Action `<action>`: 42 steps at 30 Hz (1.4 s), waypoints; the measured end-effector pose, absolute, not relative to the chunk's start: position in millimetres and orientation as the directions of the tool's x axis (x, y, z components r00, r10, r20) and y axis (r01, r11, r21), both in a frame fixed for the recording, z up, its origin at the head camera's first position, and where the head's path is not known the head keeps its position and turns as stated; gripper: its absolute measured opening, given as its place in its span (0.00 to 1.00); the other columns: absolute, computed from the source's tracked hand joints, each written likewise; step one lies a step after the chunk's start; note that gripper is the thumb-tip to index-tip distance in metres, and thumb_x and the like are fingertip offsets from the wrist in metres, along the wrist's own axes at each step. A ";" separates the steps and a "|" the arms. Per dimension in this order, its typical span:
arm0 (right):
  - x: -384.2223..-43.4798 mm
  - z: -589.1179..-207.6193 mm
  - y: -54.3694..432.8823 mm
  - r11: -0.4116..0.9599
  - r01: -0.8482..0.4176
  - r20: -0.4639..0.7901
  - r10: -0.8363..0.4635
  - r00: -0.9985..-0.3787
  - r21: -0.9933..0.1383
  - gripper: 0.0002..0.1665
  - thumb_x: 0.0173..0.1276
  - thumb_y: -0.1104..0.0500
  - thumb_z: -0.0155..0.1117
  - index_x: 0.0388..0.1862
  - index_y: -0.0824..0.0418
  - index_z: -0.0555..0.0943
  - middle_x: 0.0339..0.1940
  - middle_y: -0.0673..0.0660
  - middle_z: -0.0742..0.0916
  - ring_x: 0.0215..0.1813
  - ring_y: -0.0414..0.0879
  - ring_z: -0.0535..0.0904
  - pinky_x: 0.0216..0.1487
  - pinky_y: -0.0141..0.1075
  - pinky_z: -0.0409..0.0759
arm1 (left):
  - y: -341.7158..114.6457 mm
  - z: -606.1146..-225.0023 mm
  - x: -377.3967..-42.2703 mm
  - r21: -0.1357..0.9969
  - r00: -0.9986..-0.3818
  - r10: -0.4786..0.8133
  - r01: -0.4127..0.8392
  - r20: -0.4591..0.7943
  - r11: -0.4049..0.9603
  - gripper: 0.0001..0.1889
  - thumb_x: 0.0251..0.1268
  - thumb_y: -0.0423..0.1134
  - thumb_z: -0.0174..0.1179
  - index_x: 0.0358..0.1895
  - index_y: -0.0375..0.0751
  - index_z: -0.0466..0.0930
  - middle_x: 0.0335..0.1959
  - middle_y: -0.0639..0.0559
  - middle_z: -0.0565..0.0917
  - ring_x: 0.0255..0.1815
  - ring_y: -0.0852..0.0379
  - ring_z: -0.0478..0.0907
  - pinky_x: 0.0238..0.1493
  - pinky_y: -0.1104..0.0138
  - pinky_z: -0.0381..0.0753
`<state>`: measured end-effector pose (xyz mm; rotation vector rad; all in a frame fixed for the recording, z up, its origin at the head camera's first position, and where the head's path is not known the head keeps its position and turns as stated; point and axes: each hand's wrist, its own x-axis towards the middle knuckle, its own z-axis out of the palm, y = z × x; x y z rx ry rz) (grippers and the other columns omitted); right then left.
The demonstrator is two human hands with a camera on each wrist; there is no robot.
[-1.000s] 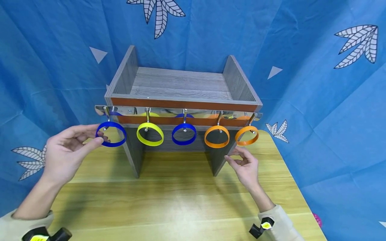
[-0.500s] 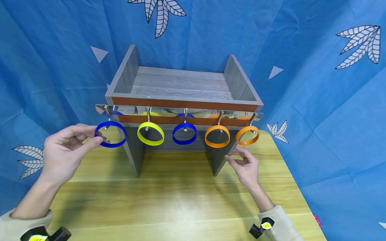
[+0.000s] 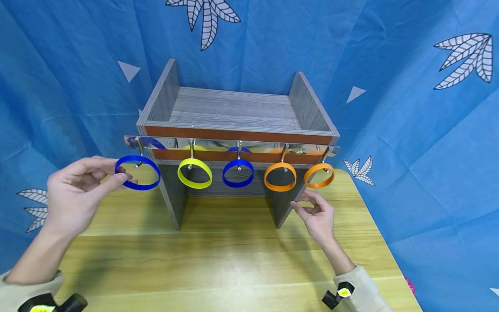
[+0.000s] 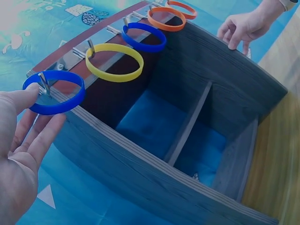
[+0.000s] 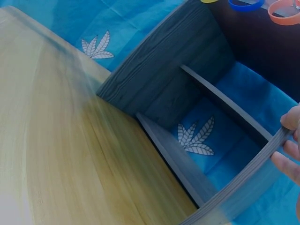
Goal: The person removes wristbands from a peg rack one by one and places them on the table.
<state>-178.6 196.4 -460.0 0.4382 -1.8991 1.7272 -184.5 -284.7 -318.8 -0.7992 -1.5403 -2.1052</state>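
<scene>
My left hand (image 3: 78,190) pinches the left edge of a blue ring (image 3: 157,177) between thumb and fingers. The tip of the leftmost metal hook (image 3: 140,151) shows inside that ring; whether the two touch I cannot tell. My right hand (image 3: 317,216) grips the front edge of the grey wooden shelf's right side panel (image 3: 286,203), thumb on one face and fingers on the other. From the other hooks of the shiny rail (image 3: 218,144) hang a yellow ring (image 3: 210,175), a second blue ring (image 3: 252,175) and two orange rings, one inner (image 3: 294,180) and one outer (image 3: 332,177).
The grey shelf (image 3: 234,104) stands on a wood-grain table (image 3: 234,268), its rail facing me. Blue cloth (image 3: 273,43) with leaf prints hangs behind and at both sides. In the left wrist view a crossboard (image 4: 190,124) spans the shelf's inside.
My left hand and the blue ring it pinches have shifted slightly left, away from the shelf's side. The right hand and the other rings have stayed in place.
</scene>
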 end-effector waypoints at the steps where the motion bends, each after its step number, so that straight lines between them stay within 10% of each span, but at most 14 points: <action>1: -178.5 -459.9 196.2 0.123 -0.568 0.580 0.113 -0.807 -0.814 0.25 0.58 0.86 0.67 0.56 0.80 0.81 0.44 0.44 0.91 0.45 0.35 0.88 0.41 0.26 0.93 | -284.7 -317.9 -184.4 0.713 -0.750 0.001 0.628 0.661 -0.312 0.15 0.57 0.03 0.54 0.46 0.10 0.81 0.37 0.42 0.93 0.38 0.53 0.93 0.39 0.68 0.95; 42: -176.8 -460.6 195.5 0.116 -0.563 0.574 0.117 -0.811 -0.819 0.25 0.58 0.86 0.67 0.56 0.80 0.81 0.44 0.44 0.91 0.45 0.35 0.89 0.40 0.26 0.93 | -310.4 -376.9 -138.3 0.856 -0.857 0.133 0.461 0.498 -0.232 0.22 0.57 0.02 0.54 0.50 0.21 0.84 0.44 0.48 0.92 0.46 0.58 0.92 0.45 0.68 0.94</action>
